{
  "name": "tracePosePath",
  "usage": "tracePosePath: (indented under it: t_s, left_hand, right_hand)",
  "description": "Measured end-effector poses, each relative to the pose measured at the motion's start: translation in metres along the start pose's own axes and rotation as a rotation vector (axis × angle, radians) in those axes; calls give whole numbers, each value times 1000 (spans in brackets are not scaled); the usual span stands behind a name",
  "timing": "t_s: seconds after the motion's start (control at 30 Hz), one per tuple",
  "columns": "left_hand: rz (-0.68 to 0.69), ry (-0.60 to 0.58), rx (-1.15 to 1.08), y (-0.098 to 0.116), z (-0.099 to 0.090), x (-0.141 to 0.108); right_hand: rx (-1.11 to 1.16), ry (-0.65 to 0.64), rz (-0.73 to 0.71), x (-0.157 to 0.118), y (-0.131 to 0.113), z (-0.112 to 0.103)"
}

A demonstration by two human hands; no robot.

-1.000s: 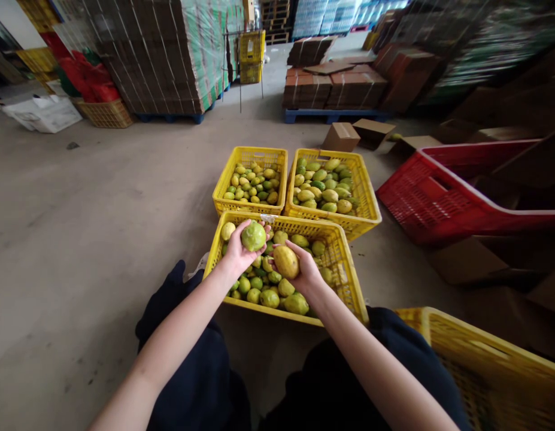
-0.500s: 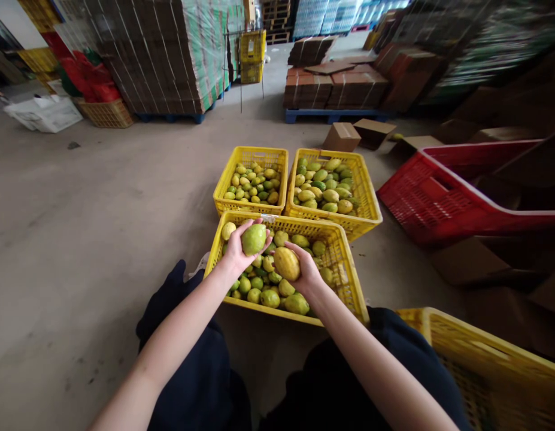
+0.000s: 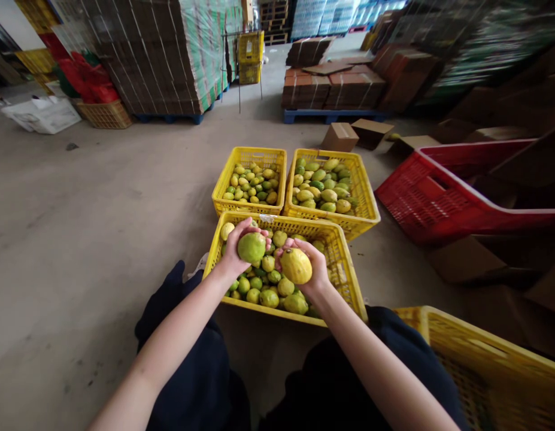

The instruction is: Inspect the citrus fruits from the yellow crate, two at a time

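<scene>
My left hand is wrapped around a green fruit, and my right hand grips a yellow fruit. Both are held above the near yellow crate, which contains many green and yellow fruits. The two held fruits are apart from each other. Just beyond stand a back left yellow crate with smaller fruits and a back right yellow crate with larger, mostly green ones.
At the right are a red crate and open cardboard boxes. Another yellow crate stands at the lower right. Stacked cardboard on a blue pallet and a wrapped stack stand farther back.
The fruits have turned in my hands, the yellow one now showing its end. My right hand has shifted slightly right, and the green fruit sits a little lower and left.
</scene>
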State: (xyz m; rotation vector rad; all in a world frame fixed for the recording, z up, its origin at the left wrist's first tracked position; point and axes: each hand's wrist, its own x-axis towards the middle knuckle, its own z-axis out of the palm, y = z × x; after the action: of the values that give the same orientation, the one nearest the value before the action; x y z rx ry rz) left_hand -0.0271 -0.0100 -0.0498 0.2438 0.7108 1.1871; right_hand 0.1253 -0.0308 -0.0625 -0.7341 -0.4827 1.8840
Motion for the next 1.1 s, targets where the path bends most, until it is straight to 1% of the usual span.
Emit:
tracePosePath:
  t_s: [0.2, 0.3, 0.37, 0.43, 0.53, 0.6, 0.73, 0.8, 0.9, 1.0, 1.1]
  left_hand:
    - [47, -98, 63, -1, -5, 2]
    - [35, -109, 76, -1, -4, 1]
    - [7, -85, 36, 0, -1, -1]
    - [-24, -65, -59, -1, 2, -3]
    - [-42, -91, -217, -3, 4, -4]
    - [-47, -83, -264, -6, 1, -2]
    - [-68, 71, -294, -11, -6, 4]
    - [-77, 106, -308, -12, -8, 6]
    - [-77, 57, -321, -11, -6, 5]
    - [-83, 0, -306, -8, -1, 1]
    - [-75, 0, -236, -5, 5, -3]
  right_hand:
    - [-36, -115, -17, -2, 0, -1]
    - [-66, -133, -13, -2, -1, -1]
    - [-51, -114, -6, -2, -2, -1]
    - [22, -89, 25, -2, -2, -1]
    - [145, -40, 80, 0, -2, -4]
    - [178, 7, 96, 2, -1, -6]
    - [243, 90, 100, 6, 3, -9]
    - [264, 108, 104, 8, 4, -10]
    - [243, 113, 119, 8, 4, -10]
    - [183, 106, 113, 8, 4, -9]
    - [123, 13, 73, 6, 3, -8]
